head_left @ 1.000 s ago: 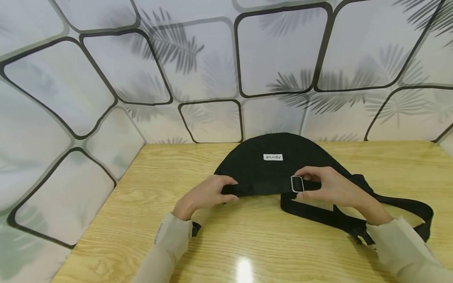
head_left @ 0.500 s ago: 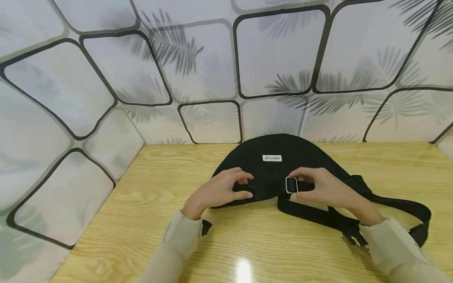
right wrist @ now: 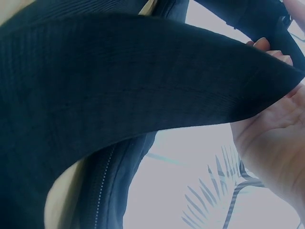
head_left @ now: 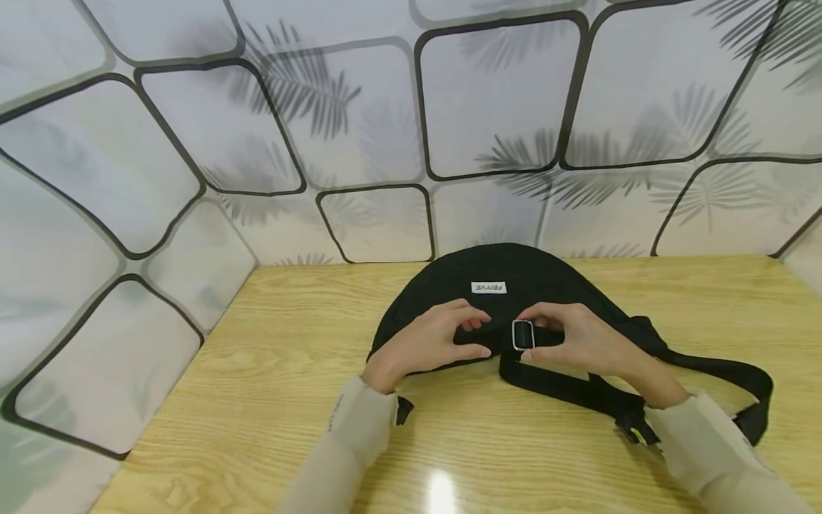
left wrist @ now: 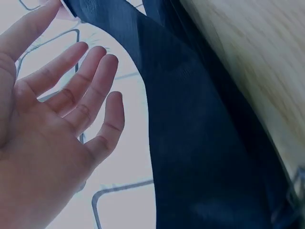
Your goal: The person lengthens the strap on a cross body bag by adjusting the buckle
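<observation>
Our left hand (head_left: 433,341), relaxed and empty, now sits nearer the buckle (head_left: 523,335) our right hand (head_left: 587,343) pinches — within reach.

A second ago my left hand (head_left: 439,339) gripped the black strap (head_left: 548,336); it has since let go, and the thumb and fingers now stand apart. That hand has travelled inward, so the metal slider buckle (head_left: 523,335) is now just beside its fingertips. I see the waist bag (head_left: 507,307) showing on the outer side of my left wrist, where worktop (head_left: 289,335) was before. My right hand (head_left: 587,343) has shifted slightly toward the left one, taking the buckle along.
</observation>
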### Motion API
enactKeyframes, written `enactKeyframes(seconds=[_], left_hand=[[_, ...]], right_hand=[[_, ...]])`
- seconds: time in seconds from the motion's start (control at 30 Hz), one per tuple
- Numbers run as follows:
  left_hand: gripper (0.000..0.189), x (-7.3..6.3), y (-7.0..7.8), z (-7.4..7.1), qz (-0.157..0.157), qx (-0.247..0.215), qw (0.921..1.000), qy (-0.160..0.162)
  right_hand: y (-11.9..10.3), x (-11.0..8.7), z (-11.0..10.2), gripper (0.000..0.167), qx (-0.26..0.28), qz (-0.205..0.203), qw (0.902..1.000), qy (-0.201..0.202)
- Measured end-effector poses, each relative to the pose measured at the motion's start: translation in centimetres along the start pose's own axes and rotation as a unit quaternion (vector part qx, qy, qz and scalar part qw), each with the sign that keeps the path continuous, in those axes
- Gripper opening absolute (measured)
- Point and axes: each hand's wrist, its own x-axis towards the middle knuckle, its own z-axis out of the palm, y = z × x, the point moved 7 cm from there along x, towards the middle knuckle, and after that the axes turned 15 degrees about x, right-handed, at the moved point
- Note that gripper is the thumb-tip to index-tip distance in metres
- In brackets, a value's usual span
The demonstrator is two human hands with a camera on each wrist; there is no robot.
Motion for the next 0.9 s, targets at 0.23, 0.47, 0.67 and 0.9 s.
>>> enactKeyframes(seconds=[0.23, 0.47, 0.67, 0.9], left_hand=[[0.049, 1.3, 0.9, 0.7, 0.006, 0.007, 0.9999, -0.009], [0.047, 2.2, 1.7, 1.0, 0.026, 0.019, 0.9995, 0.001], [0.042, 2.5, 1.9, 1.2, 0.031, 0.018, 0.9993, 0.008], [0.039, 2.0, 1.5, 0.8, 0.025, 0.003, 0.9997, 0.007]], right_hand=[[-0.1, -0.1, 0.1, 0.045, 0.003, -0.004, 1.0000, -0.005], [0.1, -0.1, 0.1, 0.043, -0.004, -0.007, 0.9999, -0.009], [0.0, -0.2, 0.0, 0.044, 0.003, -0.002, 1.0000, -0.009], [0.7, -0.2, -0.3, 0.043, 0.089, 0.042, 0.9944, -0.039]])
